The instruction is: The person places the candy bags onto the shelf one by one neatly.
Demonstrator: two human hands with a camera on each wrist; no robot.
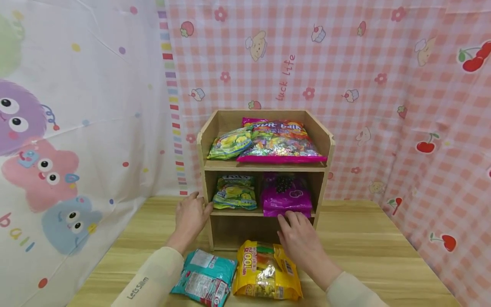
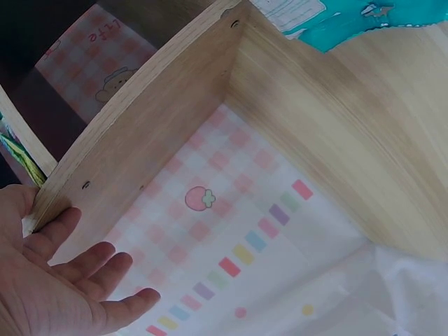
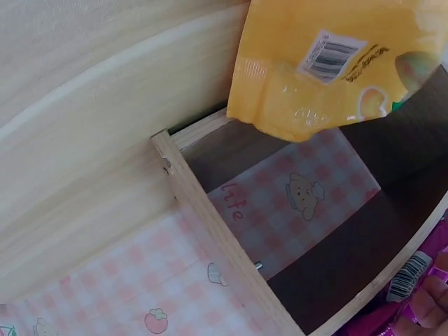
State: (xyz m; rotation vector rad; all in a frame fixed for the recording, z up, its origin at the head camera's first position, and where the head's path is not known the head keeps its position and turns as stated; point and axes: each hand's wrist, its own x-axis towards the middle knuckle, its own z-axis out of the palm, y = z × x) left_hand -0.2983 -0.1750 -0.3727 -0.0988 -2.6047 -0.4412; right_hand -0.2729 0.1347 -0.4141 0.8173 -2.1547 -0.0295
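My left hand (image 1: 190,214) is at the left side panel of a small wooden shelf (image 1: 264,167). In the left wrist view the thumb and index finger of the left hand (image 2: 63,280) grip the panel's edge from both sides, while the other fingers spread loosely outside. The right hand (image 1: 301,236) touches the lower front of a purple candy bag (image 1: 285,198) on the middle level, its fingers slightly bent. At the corner of the right wrist view, fingers of the right hand (image 3: 428,308) rest against the purple bag (image 3: 371,320). Its thumb is not plainly seen.
Beside the purple bag lies a green-yellow candy bag (image 1: 235,194). Another green-yellow bag (image 1: 230,144) and a large pink-edged candy bag (image 1: 281,143) lie on top. A teal bag (image 1: 205,277) and a yellow bag (image 1: 266,273) lie before the shelf on the wooden table (image 1: 368,243).
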